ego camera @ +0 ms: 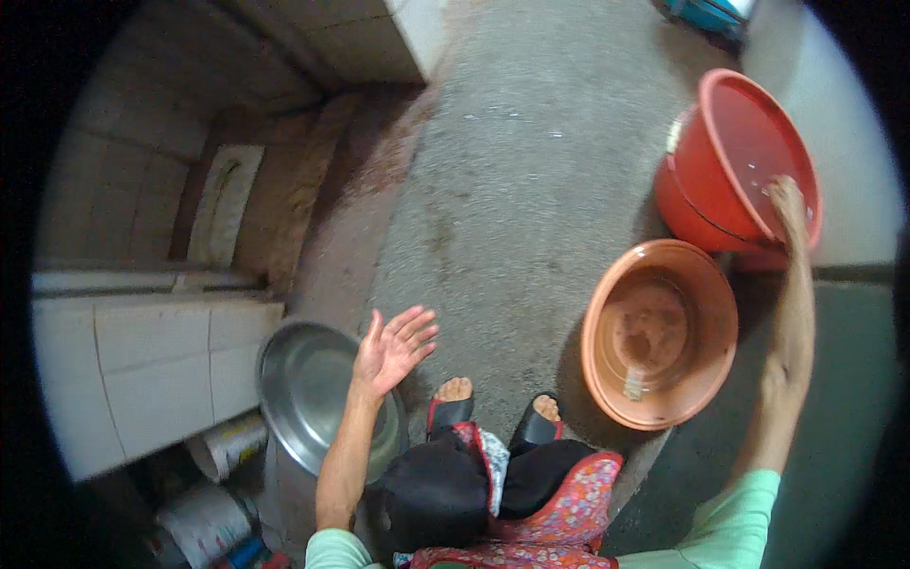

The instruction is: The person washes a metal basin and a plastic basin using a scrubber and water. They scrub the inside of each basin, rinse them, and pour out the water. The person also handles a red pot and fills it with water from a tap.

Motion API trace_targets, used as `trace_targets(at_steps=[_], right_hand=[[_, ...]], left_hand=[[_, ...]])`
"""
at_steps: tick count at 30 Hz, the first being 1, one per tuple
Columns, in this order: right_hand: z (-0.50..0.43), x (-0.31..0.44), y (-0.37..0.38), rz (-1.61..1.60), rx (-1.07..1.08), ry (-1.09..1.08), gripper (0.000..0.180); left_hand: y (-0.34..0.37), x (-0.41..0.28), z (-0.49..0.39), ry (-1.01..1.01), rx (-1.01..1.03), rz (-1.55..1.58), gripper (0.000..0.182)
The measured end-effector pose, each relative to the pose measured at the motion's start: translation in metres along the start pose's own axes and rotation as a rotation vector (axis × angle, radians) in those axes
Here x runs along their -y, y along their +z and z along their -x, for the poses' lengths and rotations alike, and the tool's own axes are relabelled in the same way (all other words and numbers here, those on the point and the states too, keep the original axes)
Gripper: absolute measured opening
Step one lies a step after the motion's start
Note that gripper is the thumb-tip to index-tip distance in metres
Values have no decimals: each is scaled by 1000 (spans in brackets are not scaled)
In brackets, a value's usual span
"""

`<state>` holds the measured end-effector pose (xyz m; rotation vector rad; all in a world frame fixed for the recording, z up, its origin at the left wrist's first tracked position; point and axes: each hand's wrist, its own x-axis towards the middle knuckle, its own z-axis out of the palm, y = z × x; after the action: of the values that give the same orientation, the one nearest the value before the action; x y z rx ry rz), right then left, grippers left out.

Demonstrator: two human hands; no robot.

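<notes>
My left hand (397,350) is empty, its palm up and fingers spread, above the right rim of a round metal basin (306,398). My right hand (788,198) reaches over the lower rim of a red plastic bucket (700,185); its fingers are at the liquid surface in the bucket, and whether they hold anything cannot be told. The bucket looks full nearly to the brim. Below it stands an orange-brown plastic tub (661,341) with a little water and a small pale piece at its bottom.
A squat toilet (226,206) lies in a tiled recess at the left. Below it is a white-tiled low wall (156,355), with plastic containers (206,526) by its foot. A grey concrete floor (498,213) runs ahead. A blue object (704,14) is at the top right.
</notes>
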<state>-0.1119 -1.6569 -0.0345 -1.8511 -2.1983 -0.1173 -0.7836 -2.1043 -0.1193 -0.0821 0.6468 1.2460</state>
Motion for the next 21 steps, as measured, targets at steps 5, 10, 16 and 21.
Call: trace_targets(at_steps=[5, 10, 16, 21], right_hand=[[-16, -16, 2, 97, 290, 362, 35], [-3, -6, -3, 318, 187, 189, 45], [7, 14, -13, 296, 95, 300, 48], [1, -26, 7, 368, 270, 225, 41]], left_hand=[[17, 2, -12, 41, 93, 112, 81], [25, 6, -17, 25, 144, 113, 85], [22, 8, -17, 16, 136, 124, 88], [22, 9, -18, 7, 127, 137, 91]])
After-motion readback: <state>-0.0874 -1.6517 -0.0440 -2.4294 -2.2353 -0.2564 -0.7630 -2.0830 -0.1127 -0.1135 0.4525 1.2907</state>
